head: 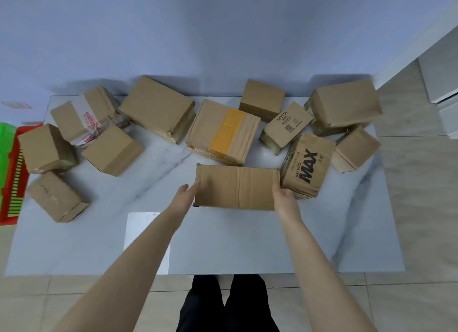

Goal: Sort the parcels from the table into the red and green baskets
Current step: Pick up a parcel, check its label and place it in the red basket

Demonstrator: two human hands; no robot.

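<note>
Two bare hands bracket a long box [236, 186] of plain brown cardboard over the marble-patterned table [223, 245]; whether it rests on the top or is just off it cannot be told. The left hand [186, 195] is spread, its straight fingers laid against the long box's left end. The right hand [285, 197] is set against the right end with the thumb by the upper edge. Its fingers are hidden down that side, so I cannot tell whether they curl or lie flat.

Just beside the long box's right end sits the MAX box [307, 165], printed in black. Beyond that, further right, is a small box [355, 148]. Behind the long box lies the yellow-taped box [223, 132], near but apart from it. To the right rear are the MYFA box [286, 127], a square box [261, 99] and a big dented box [345, 106].

To the left rear of the long box stands a large box [158, 108], with a red-printed taped box [84, 116] further left. Well to the left of the long box are three plain boxes: one [112, 149] nearest, one [47, 148] further out, and one [57, 196] level with the long box.

Far left of the long box, past the table's edge, the red basket [14, 183] stands on the floor. The green basket [6, 143] shows just beyond it.
</note>
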